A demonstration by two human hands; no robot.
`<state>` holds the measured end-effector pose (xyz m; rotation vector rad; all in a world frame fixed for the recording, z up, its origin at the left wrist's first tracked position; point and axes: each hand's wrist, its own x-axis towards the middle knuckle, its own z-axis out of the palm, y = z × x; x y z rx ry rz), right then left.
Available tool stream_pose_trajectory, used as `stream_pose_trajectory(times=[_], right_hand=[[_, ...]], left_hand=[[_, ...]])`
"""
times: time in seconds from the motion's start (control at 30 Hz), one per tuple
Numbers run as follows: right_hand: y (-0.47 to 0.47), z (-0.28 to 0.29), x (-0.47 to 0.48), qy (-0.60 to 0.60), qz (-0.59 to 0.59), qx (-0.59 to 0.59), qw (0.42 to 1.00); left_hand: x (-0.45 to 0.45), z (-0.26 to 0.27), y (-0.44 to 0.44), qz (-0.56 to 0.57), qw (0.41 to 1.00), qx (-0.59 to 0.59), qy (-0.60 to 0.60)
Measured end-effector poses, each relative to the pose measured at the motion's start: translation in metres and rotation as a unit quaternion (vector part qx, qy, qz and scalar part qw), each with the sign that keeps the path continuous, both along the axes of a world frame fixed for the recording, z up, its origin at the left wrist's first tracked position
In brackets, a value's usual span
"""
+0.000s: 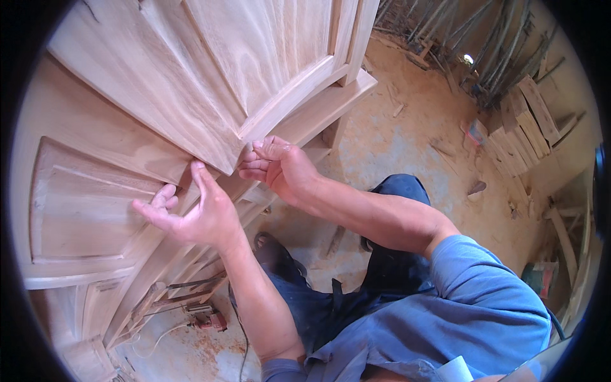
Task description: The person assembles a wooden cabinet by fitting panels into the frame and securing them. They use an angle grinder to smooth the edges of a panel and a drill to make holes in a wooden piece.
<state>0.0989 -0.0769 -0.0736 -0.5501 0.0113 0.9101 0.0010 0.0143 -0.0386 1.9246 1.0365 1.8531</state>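
Before me stands a cabinet of pale unpainted wood, with a framed panel door (267, 52). One wide wooden stile (157, 76) ends in a pointed lower corner between my hands. My left hand (210, 212) has its thumb raised against the lower edge of that stile, its other fingers spread before a recessed panel (90, 205) on the left. Just right of the corner, my right hand (286, 169) has curled fingers touching or nearly touching the wood. Whether anything is pinched in its fingertips is hidden.
A wooden ledge (329, 107) runs below the door. On the dusty floor (391, 124) lie wood scraps. A red power tool (215, 321) with a pale cord (155, 347) rests low on the left. Sticks (496, 47) lean at the back, near stacked boards (520, 126).
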Motion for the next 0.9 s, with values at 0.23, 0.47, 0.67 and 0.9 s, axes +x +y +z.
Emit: stream_pose_trajectory(times=[0.23, 0.47, 0.67, 0.9], right_hand=[[-0.009, -0.001, 0.012, -0.018, 0.039, 0.056, 0.998], [-0.008, -0.009, 0.009, 0.013, 0.037, 0.102, 0.994], [-0.028, -0.002, 0.005, -0.005, 0.093, 0.104, 0.990], [-0.035, -0.017, 0.023, 0.025, 0.120, 0.127, 0.984]], left_hand=[[0.013, -0.005, -0.004, 0.024, 0.995, 0.052, 0.078], [0.017, -0.023, -0.002, -0.048, 0.997, -0.027, -0.055], [0.000, -0.010, 0.012, 0.089, 0.979, 0.110, 0.147], [0.017, -0.009, 0.049, 0.106, 0.939, 0.260, 0.197]])
